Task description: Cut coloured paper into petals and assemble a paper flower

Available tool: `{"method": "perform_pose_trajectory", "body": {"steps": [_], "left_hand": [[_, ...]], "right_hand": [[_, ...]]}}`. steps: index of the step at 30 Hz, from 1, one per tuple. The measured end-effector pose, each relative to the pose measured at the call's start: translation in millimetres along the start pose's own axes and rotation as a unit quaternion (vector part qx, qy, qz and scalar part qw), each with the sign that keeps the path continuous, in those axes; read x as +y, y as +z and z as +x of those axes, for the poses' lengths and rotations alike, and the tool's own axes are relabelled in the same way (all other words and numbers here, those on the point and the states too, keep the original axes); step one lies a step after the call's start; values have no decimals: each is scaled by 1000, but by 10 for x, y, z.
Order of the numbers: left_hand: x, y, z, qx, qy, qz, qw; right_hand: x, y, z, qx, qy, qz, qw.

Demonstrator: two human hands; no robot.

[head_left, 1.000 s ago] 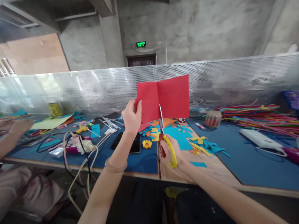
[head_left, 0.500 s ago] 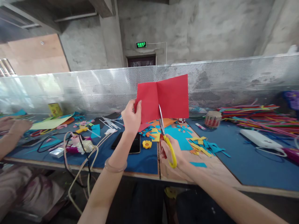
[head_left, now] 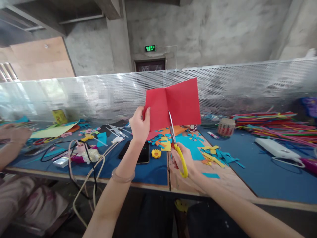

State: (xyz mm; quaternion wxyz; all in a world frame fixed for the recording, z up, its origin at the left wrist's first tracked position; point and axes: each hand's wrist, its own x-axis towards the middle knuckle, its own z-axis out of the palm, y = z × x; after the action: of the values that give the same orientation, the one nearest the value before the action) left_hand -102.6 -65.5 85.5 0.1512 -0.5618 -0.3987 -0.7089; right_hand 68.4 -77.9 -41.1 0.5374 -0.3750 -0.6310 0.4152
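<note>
A red sheet of paper is held upright above the table, with a fold line down its middle. My left hand pinches its left edge, thumb in front. In my right hand is a pair of scissors with yellow and red handles. Their blades point up and sit at the lower edge of the sheet, near the fold; one blade shows in front of the paper. Below the sheet lie a yellow paper flower, blue paper and a black phone, partly behind my left wrist.
Paper scraps litter the table's middle. At right lie colourful pipe cleaners, a round container and a white device. Cables hang over the front edge at left. Another person's hands are at far left. A perforated metal panel stands behind.
The right half of the red paper has tilted slightly. The scissors have shifted a little and their handles look closer together. My left hand keeps its hold.
</note>
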Motion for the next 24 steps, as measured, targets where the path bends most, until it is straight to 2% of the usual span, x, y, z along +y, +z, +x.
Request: {"method": "perform_pose_trajectory", "body": {"steps": [8, 24], "left_hand": [[-64, 0, -4, 1, 1, -7, 1000], [-112, -17, -46, -16, -2, 5, 1000]], "right_hand": [[-124, 24, 5, -10, 42, 24, 999], [-232, 6, 7, -8, -21, -36, 999]]}}
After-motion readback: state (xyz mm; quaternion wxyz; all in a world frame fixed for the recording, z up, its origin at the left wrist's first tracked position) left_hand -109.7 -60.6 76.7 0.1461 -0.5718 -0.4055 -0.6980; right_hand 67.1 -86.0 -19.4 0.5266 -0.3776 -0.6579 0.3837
